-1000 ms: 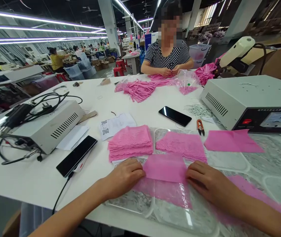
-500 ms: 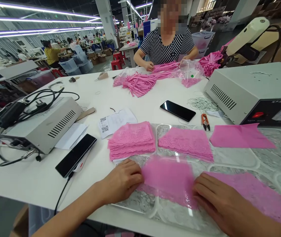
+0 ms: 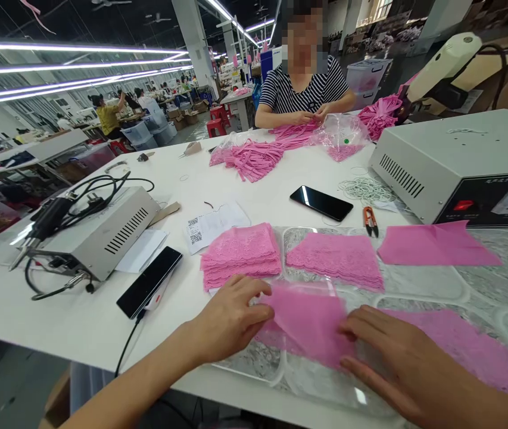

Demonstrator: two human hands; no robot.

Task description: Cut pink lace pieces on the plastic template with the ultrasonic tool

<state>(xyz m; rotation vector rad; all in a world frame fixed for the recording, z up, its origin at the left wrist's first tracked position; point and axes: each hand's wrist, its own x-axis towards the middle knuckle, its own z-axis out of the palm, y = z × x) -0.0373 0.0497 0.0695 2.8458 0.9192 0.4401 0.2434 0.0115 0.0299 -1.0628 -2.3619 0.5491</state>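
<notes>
A sheer pink mesh fabric piece [image 3: 309, 322] is stretched low over the marbled clear mat [image 3: 262, 363], between my two hands. My left hand [image 3: 233, 316] pinches its left edge between thumb and index finger. At the right edge, my right hand [image 3: 392, 354] has its thumb and fingers spread apart, with the tips touching or very near the fabric. Beyond the left hand lies a stack of pink lace pieces [image 3: 242, 253], and a smaller lace stack [image 3: 336, 256] is to its right. One more pink lace piece [image 3: 454, 339] lies partly behind my right hand.
A flat pink piece [image 3: 436, 244] lies at the mat's far right, near orange thread snips [image 3: 370, 221]. Two phones [image 3: 320, 202] and grey machine boxes [image 3: 450, 161] are on the table [image 3: 236, 187]. Opposite, a person in a striped top [image 3: 305, 89] handles pink straps [image 3: 256, 159].
My right hand's fingers have spread from a closer curl, and my left thumb and index finger now show at the fabric's edge. The mesh has shifted slightly. The view has turned slightly left.
</notes>
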